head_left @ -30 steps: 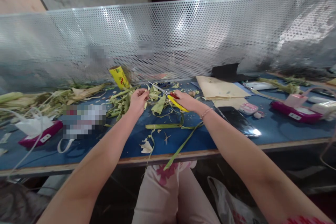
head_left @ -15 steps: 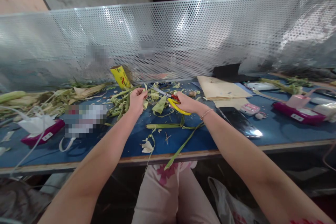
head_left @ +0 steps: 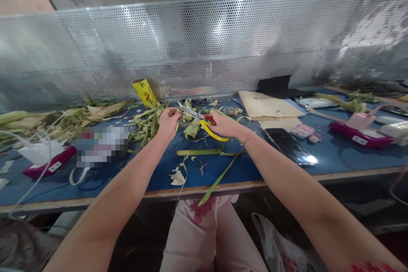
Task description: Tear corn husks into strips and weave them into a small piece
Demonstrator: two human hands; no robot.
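My right hand (head_left: 225, 125) is closed around scissors (head_left: 192, 112) with yellow and red handles. The blades point left, their tips close by the fingers of my left hand (head_left: 169, 121). That hand pinches a small pale green leaf piece (head_left: 179, 112), partly hidden by the fingers. Behind and beside it lies a heap of cut green plant scraps (head_left: 145, 129). A broad leaf scrap (head_left: 191, 129) rests under the scissors. Nearer me, a green stalk (head_left: 197, 152) lies crosswise, and a long leaf strip (head_left: 219, 179) hangs over the table edge.
A yellow tube (head_left: 144, 92) leans by the perforated metal screen (head_left: 204, 42). Husks (head_left: 95, 114) and a magenta power strip (head_left: 47, 165) are at left. To the right are brown paper (head_left: 262, 108), a black phone (head_left: 288, 146), a pink case (head_left: 302, 131) and another magenta strip (head_left: 360, 137).
The scissors have moved slightly left, bringing the blade tips closer to my left fingers. My left hand still pinches the leaf piece. The whole view has shifted a little.
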